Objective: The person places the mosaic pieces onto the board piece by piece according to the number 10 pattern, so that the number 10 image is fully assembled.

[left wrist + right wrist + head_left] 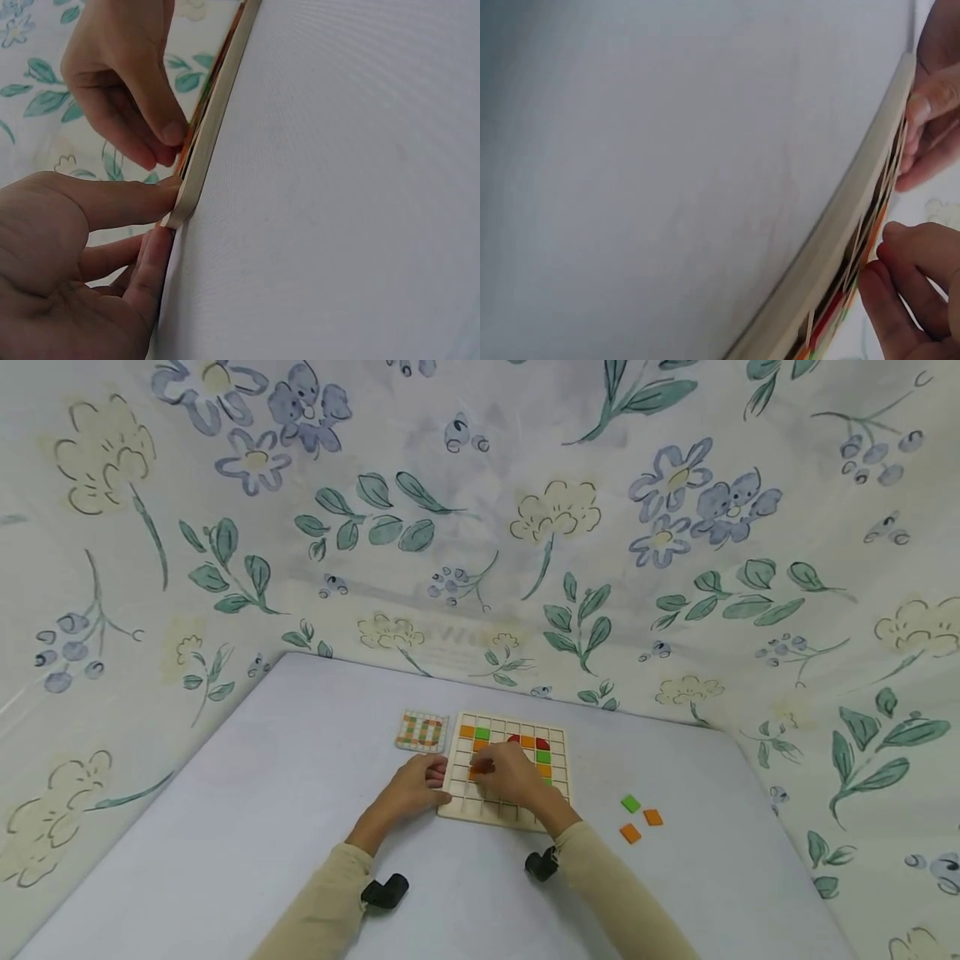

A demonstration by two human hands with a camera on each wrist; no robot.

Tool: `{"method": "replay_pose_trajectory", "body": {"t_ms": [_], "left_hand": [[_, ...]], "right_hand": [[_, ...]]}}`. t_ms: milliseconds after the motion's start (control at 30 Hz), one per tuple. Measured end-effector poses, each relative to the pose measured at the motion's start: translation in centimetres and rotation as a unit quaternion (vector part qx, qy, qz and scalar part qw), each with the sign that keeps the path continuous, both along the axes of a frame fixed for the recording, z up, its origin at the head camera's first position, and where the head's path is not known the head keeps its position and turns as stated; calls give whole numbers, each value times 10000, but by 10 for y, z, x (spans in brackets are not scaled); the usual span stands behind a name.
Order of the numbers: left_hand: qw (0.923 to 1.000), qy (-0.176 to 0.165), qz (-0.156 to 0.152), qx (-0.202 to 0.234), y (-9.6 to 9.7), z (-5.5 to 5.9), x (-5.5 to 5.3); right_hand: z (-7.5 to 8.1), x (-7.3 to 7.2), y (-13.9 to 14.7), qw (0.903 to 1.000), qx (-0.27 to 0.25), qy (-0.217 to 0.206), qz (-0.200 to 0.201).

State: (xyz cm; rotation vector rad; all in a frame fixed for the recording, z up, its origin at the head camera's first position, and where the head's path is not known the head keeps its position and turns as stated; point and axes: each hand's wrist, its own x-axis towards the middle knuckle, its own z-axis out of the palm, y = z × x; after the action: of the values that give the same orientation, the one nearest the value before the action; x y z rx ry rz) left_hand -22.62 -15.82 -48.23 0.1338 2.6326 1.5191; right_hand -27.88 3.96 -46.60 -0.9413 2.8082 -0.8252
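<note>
A light wooden grid board (480,810) lies on the table, with orange, green and red square tiles in several of its cells. My left hand (411,787) grips the board's left edge, the thumb on top. In the left wrist view the left hand (112,225) pinches the board's rim (206,142) at a corner. My right hand (512,774) reaches over the board's middle, its fingertips on an orange tile (475,772) in the left part of the grid. The right hand (919,277) covers some cells.
A small patterned card (421,732) with coloured squares lies left of the board. Right of it lie a loose green tile (630,803) and two orange tiles (653,817). A floral cloth (480,527) hangs behind the white table (300,760).
</note>
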Motion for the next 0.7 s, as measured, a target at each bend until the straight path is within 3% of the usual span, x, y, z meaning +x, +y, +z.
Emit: {"method": "replay_pose_trajectory", "body": {"t_ms": [133,333,467,700], "left_hand": [[10000,-24,-24,35,4,-2,-2],[10000,49,20,-84,5,-2,-4],[9999,12,56,-114,3,-1,-4],[10000,32,39,-42,-1,-7,-4]], "right_hand": [[0,1,20,9996,-74,-177,-215],[0,2,69,9977,-510,31,-442],[2,6,104,9933,-768,85,-860],[4,16,171,9853,-275,270,-1666]]}}
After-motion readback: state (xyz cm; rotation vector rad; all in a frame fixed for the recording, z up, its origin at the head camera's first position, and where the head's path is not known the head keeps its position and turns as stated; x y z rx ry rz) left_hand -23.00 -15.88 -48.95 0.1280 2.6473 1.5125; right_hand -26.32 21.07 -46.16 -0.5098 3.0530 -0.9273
